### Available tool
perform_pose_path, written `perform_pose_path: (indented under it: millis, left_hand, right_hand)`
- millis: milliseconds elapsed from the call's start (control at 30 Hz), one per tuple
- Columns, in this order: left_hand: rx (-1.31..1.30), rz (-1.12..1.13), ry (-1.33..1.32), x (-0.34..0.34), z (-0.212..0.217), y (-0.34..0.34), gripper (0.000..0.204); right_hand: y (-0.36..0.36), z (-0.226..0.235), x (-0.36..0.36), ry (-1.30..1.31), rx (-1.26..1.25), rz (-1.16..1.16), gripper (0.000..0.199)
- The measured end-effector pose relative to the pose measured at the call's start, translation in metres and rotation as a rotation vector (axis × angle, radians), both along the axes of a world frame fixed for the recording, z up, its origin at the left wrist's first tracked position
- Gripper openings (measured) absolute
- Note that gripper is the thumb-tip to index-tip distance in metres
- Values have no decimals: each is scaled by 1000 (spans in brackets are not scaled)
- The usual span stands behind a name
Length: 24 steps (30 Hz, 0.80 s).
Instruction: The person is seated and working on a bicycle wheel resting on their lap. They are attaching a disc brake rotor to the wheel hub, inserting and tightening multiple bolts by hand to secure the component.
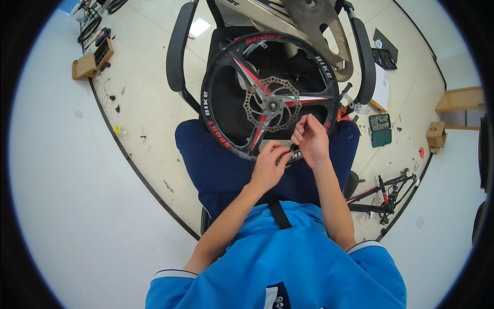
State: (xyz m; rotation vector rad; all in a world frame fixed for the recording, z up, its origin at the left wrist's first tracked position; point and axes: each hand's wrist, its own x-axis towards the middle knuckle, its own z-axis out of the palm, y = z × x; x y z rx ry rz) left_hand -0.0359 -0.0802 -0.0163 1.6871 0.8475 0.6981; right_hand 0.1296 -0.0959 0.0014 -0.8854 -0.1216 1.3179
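Observation:
A black bicycle wheel with red and white three-spoke trim lies flat across a black chair in front of me. A silver brake disc sits at its hub. My left hand is at the wheel's near rim, its thumb and fingers closed together. A small dark piece shows by its fingertips, too small to name. Just to the right, my right hand is raised over the near right part of the wheel, palm partly turned up. Its fingers are curled and closed; anything between them is hidden.
Chair armrests flank the wheel, and a large grey metal part lies beyond it. On the floor at right are a green case and a bicycle frame. A cardboard box stands far left.

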Motion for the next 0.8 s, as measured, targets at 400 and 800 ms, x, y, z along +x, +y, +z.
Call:
perform_pose_path:
  millis: [400, 800]
  left_hand:
    - [506, 192, -4, 11, -20, 84, 16]
    - [562, 194, 5, 26, -28, 85, 16]
  right_hand:
    - [-13, 1, 14, -890, -203, 208, 13]
    - [-36, -32, 3, -704, -238, 259, 11]
